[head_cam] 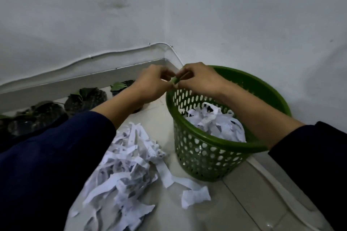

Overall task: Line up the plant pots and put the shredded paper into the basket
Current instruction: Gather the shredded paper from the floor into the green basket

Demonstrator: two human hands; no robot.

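A green perforated basket (206, 157) stands on the floor in the corner, with shredded paper (214, 124) inside it. A bigger heap of shredded paper (127, 165) lies on the floor left of the basket. Several dark plant pots (88, 97) with green leaves stand in a row along the left wall's skirting. My left hand (150, 84) and my right hand (199, 78) meet above the basket's far-left rim. Both pinch a small green piece (175, 80) between their fingertips. I cannot tell whether that piece is a leaf or something else.
White walls meet in a corner just behind the basket, and a thin cable (90, 57) runs along them above the skirting. A loose paper strip (195, 196) lies on the tiled floor in front of the basket.
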